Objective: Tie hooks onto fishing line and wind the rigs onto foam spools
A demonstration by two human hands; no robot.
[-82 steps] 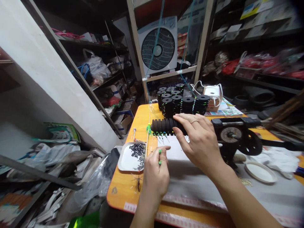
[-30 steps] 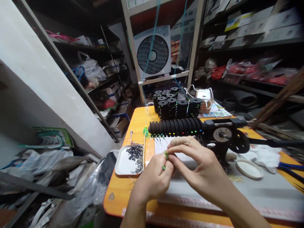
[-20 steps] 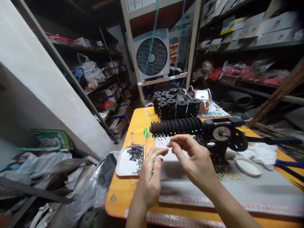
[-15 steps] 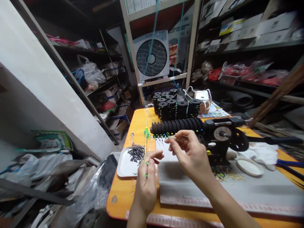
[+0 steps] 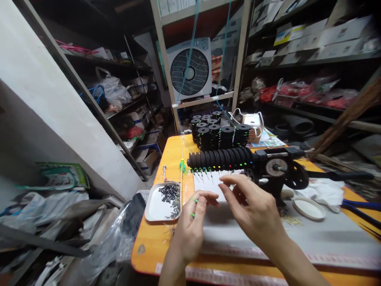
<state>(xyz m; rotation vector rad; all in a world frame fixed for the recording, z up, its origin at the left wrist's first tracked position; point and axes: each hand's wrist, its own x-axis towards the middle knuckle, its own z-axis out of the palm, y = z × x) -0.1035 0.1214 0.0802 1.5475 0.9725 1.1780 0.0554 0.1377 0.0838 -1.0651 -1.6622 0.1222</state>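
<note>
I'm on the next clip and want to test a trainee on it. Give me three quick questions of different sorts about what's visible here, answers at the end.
1. True or false: the fan is farther from the camera than the black spools.

2. Which is nearest the white tray?
A) the fan
B) the left hand
C) the black spools

3. Fill in the colour: the small bits on the fingers of the left hand are ____.

Key: 1 true; 2 B; 3 green.
</note>
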